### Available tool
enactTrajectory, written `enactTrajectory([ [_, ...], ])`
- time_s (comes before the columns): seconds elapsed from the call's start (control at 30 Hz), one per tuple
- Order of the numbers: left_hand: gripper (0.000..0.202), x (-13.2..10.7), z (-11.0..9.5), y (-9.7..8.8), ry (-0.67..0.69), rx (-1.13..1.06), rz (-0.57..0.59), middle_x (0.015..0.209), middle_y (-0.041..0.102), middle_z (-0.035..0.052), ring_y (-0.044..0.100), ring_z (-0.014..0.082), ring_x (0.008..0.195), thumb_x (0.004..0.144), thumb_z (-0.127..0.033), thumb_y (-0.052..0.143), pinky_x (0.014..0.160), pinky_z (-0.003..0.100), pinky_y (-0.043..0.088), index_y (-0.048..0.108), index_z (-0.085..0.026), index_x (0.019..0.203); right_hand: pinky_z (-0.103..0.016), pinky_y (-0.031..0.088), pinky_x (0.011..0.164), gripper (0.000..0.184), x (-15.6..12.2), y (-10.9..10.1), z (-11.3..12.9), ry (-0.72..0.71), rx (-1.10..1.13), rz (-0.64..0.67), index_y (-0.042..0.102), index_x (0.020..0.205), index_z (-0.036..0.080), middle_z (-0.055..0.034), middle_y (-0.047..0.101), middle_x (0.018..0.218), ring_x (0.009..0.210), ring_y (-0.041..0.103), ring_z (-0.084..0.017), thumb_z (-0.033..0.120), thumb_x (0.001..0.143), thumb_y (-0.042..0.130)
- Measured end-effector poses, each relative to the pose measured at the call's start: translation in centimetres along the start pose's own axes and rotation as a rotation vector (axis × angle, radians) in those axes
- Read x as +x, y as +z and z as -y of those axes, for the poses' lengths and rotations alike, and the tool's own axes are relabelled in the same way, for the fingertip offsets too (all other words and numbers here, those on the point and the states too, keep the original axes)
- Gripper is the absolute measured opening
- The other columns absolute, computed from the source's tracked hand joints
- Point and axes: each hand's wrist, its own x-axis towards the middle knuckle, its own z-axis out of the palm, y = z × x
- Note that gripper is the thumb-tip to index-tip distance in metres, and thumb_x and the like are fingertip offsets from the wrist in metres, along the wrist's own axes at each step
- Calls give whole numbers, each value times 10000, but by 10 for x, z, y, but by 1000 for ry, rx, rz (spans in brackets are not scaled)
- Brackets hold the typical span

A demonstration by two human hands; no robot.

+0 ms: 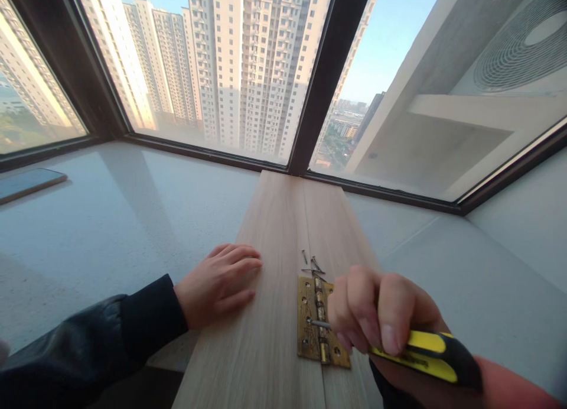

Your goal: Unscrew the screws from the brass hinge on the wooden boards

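Two pale wooden boards (274,261) lie side by side on a white window ledge (110,231). A brass hinge (310,329) spans their seam near me. My right hand (381,314) is closed round a yellow-and-black screwdriver (425,356), its metal tip on the hinge's left leaf. Several loose screws (313,266) lie just beyond the hinge. My left hand (219,282) rests flat with fingers stretched out on the left board's edge, holding nothing.
A phone (26,183) lies at the far left of the ledge. Dark window frames (323,78) stand behind the boards, with tower blocks outside. An air-conditioner unit (522,42) sits outside at the right.
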Motion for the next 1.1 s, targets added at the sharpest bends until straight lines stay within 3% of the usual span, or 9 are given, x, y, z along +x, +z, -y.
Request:
enactTrajectory([
  [0.1, 363, 0, 0, 0, 3, -4, -11, 1255, 545, 93, 488, 258, 1153, 861, -364, 530, 997, 426, 358, 522, -224, 1196, -259, 402, 486, 574, 2, 0, -2, -5, 131, 115, 727, 895, 226, 20, 387, 499, 449, 410, -127, 692, 916, 393],
  [0.17, 356, 0, 0, 0, 6, -5, -16, 1253, 545, 96, 488, 259, 1151, 860, -364, 530, 991, 423, 363, 524, -223, 1187, -243, 364, 473, 673, 3, 1, -2, 24, 227, 143, 724, 931, 232, 45, 298, 423, 396, 323, -110, 712, 939, 251],
  [0.27, 342, 0, 0, 0, 7, -7, -17, 1256, 541, 90, 486, 256, 1152, 863, -355, 530, 987, 419, 365, 526, -224, 1179, -240, 309, 455, 592, 3, 1, -1, 54, 231, 80, 661, 871, 222, 47, 358, 461, 403, 318, -100, 753, 873, 399],
  [0.37, 345, 0, 0, 0, 6, -6, -11, 1258, 539, 86, 484, 254, 1154, 859, -348, 536, 992, 425, 360, 523, -225, 1181, -221, 252, 417, 400, 0, -4, -2, 73, 143, 48, 552, 795, 220, 45, 414, 603, 420, 294, -74, 596, 793, 689],
  [0.53, 344, 0, 0, -1, -3, 1, 7, 1267, 533, 86, 478, 257, 1157, 862, -348, 534, 992, 443, 356, 517, -225, 1183, -249, 263, 436, 425, -2, -8, 10, -6, -48, 1, 493, 720, 209, 67, 302, 522, 427, 264, -90, 583, 822, 667],
  [0.67, 336, 0, -1, -1, -8, 3, 10, 1265, 534, 94, 475, 264, 1155, 868, -358, 523, 986, 448, 355, 523, -225, 1176, -252, 285, 463, 396, -2, -6, 31, 76, -478, -45, 514, 674, 201, 29, 402, 548, 475, 357, -109, 522, 895, 585],
  [0.87, 324, 0, -2, -2, -22, 4, 29, 1267, 530, 69, 470, 254, 1164, 861, -344, 539, 980, 457, 351, 517, -228, 1163, -279, 228, 497, 265, -6, -9, 14, 609, -1489, 256, 579, 653, 187, -35, 574, 632, 545, 502, -178, 371, 828, 653],
  [0.93, 323, 0, -2, -2, -23, 9, 35, 1272, 525, 68, 466, 255, 1169, 863, -347, 536, 981, 459, 347, 515, -229, 1163, -283, 193, 515, 175, -8, -7, 0, 698, -1600, 284, 588, 658, 191, -43, 598, 661, 574, 526, -199, 271, 791, 669],
  [1.1, 313, 0, -2, -2, -25, 19, 34, 1270, 523, 68, 458, 249, 1178, 873, -349, 524, 989, 451, 341, 516, -227, 1161, -285, 181, 537, 110, -9, 1, -6, 689, -1570, 297, 545, 675, 192, -12, 605, 707, 619, 521, -188, 100, 689, 604],
])
